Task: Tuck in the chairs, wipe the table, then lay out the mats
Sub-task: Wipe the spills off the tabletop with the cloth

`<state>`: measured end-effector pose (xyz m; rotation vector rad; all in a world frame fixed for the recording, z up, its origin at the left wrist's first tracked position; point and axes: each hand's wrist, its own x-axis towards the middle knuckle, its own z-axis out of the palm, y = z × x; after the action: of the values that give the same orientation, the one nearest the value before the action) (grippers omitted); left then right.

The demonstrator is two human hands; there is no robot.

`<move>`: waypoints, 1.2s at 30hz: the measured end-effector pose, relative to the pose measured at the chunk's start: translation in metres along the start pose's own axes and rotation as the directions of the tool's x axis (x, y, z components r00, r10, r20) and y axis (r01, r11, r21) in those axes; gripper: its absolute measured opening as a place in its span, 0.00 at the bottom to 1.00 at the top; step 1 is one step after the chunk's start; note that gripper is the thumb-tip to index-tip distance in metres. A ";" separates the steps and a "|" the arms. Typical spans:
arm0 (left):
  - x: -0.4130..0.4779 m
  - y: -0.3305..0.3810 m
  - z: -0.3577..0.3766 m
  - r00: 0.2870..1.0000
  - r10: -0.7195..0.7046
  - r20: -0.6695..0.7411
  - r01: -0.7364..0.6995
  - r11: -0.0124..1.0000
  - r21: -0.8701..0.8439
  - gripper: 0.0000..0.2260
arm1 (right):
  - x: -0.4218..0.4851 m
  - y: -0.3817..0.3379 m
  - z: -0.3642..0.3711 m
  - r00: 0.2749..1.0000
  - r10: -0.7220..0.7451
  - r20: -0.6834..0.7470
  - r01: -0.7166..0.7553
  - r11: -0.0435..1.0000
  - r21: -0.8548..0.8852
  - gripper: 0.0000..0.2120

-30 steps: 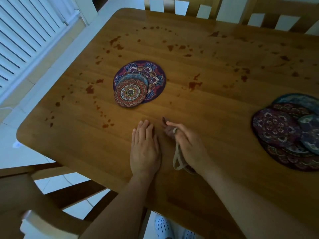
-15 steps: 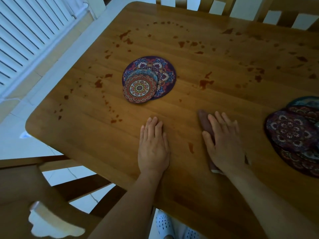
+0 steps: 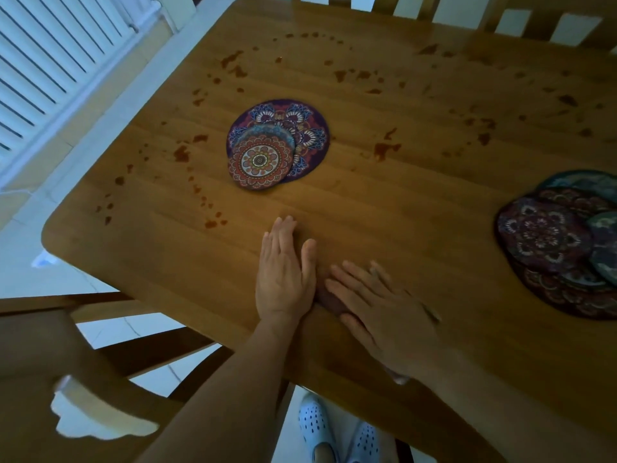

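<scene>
Near edge of the table (image 3: 434, 202): pale shoes (image 3: 312, 424) on the floor below, and a wooden chair (image 3: 30, 362) off the near-left corner; can't tell if it is fully tucked.

Right hand (image 3: 384, 305) lies flat, fingers straight and spread, palm down on a brownish cloth (image 3: 330, 300). It presses the cloth and is not curled round it. Most of the cloth is hidden; its long axis seems to run along the hand, near-right to far-left. Left hand (image 3: 283, 272) is just beside it, also flat on bare wood with fingers together, holding nothing; probably bracing.

Wiping step, barely started by the look of it. The reddish stains (image 3: 384, 150) all lie beyond the cloth, toward the far edge and the left edge. The closest cluster is forward-left, past the left hand's fingertips, so the stroke goes away from the body and the right hand does it.

Mat stack (image 3: 293, 128) sits mid-table in the wipe path; a second mat stack (image 3: 541, 235) is at the right edge. Chair backs (image 3: 541, 25) line the far edge.
</scene>
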<state>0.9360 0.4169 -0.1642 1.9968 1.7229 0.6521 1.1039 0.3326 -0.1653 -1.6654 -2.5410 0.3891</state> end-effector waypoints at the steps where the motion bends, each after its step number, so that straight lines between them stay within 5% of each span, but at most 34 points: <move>1: 0.000 0.000 0.000 1.000 0.002 0.002 -0.002 1.000 0.004 0.27 | -0.015 0.009 -0.002 1.000 -0.026 0.011 0.026 1.000 -0.010 0.23; 13: 0.003 0.002 0.004 1.000 -0.005 0.002 0.005 1.000 0.013 0.19 | 0.067 0.066 -0.031 0.884 0.440 -0.160 -0.437 0.898 0.052 0.24; 22: 0.003 0.000 0.003 1.000 0.015 -0.012 -0.015 1.000 0.010 0.18 | 0.055 0.022 -0.008 0.955 0.254 -0.150 -0.255 0.967 0.016 0.26; 25: 0.003 -0.001 0.004 0.999 0.030 -0.015 -0.030 0.999 0.015 0.18 | 0.035 0.021 -0.011 0.959 0.265 -0.103 -0.229 0.934 0.273 0.26; 27: 0.003 -0.002 0.005 0.999 0.032 -0.017 -0.031 0.999 0.017 0.18 | 0.020 0.027 -0.024 0.912 0.403 -0.074 -0.260 0.709 0.656 0.23; 29: 0.003 -0.004 0.006 0.999 0.035 -0.013 -0.034 0.999 0.021 0.18 | 0.000 0.036 -0.038 0.823 0.560 -0.097 -0.302 0.575 0.761 0.23; 32: 0.002 -0.003 0.005 0.999 0.044 0.015 -0.044 0.999 0.013 0.17 | -0.026 0.047 -0.047 0.656 0.732 -0.184 -0.561 0.636 0.530 0.18; 36: -0.012 0.005 -0.002 0.975 0.220 -0.017 -0.218 0.973 0.073 0.16 | -0.034 0.034 -0.044 0.575 0.797 0.182 -0.782 0.471 0.407 0.05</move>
<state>0.9370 0.4042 -0.1603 2.2589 1.5720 0.6998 1.1574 0.3218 -0.1293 -2.4666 -1.2645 0.9018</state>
